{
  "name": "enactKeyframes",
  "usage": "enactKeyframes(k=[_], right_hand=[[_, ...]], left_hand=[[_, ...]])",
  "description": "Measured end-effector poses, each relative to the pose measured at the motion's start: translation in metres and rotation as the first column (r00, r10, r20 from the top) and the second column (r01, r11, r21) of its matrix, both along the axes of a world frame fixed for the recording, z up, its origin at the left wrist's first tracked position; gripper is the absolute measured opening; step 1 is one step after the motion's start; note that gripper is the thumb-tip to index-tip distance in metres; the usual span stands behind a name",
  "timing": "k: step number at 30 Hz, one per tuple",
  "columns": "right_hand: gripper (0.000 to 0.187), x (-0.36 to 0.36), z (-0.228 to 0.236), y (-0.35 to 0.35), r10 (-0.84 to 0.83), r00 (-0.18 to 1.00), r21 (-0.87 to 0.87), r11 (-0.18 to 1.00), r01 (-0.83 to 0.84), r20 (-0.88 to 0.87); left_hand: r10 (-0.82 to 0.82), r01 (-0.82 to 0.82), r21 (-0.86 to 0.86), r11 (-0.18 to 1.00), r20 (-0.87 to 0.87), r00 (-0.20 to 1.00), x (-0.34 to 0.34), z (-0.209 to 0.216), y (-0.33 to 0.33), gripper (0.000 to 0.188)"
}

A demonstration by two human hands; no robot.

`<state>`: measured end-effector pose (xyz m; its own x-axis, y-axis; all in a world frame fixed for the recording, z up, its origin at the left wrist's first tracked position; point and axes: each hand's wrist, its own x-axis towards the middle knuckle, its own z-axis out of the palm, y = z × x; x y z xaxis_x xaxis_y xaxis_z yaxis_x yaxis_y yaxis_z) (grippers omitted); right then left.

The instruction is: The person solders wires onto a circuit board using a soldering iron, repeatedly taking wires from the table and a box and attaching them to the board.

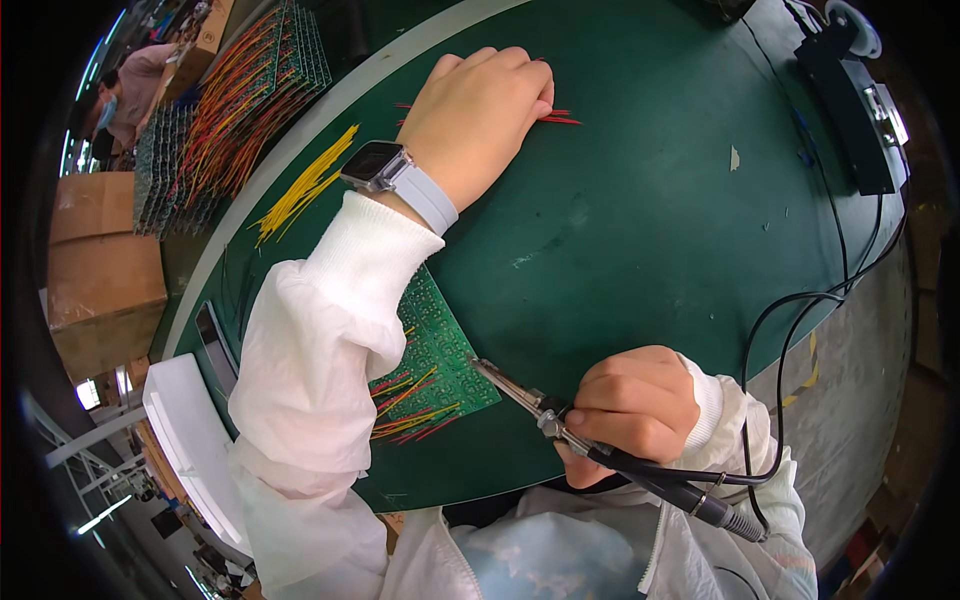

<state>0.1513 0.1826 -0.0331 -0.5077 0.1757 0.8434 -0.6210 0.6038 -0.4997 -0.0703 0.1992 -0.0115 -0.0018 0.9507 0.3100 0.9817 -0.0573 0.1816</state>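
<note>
My left hand [480, 115] reaches to the far side of the table, its fingers curled down over a small bunch of red wires [562, 119]. Wire ends stick out on both sides of the hand; the fingertips are hidden. In my right hand [635, 405] is a soldering iron [665, 485] with a metal fitting and a black cable. Its tip points left, at the edge of a green circuit board [440, 320]. Red and yellow wires [415, 405] stand out from the board's near part. My left sleeve covers the board's left side.
Yellow wires [305, 185] lie left of my left wrist. Stacked wired boards [240, 110] stand beyond the table's left edge, near cardboard boxes [105, 260] and a person [135, 90]. A black device [845, 110] sits far right; cables [790, 350] trail along the right side.
</note>
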Motion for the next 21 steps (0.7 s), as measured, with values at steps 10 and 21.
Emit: enactKeyframes(k=[10, 21], right_hand=[[0.022, -0.003, 0.0, -0.004, -0.024, 0.999, 0.018, 1.0, 0.025, -0.023], [0.03, 0.004, 0.002, -0.001, -0.086, 0.996, -0.086, 0.992, 0.089, 0.035]], left_hand=[[-0.026, 0.028, 0.086, 0.996, -0.025, 0.999, 0.003, 0.001, -0.007, 0.008], [0.331, -0.39, 0.138, 0.91, 0.324, 0.886, 0.013, 0.042, -0.126, 0.005]])
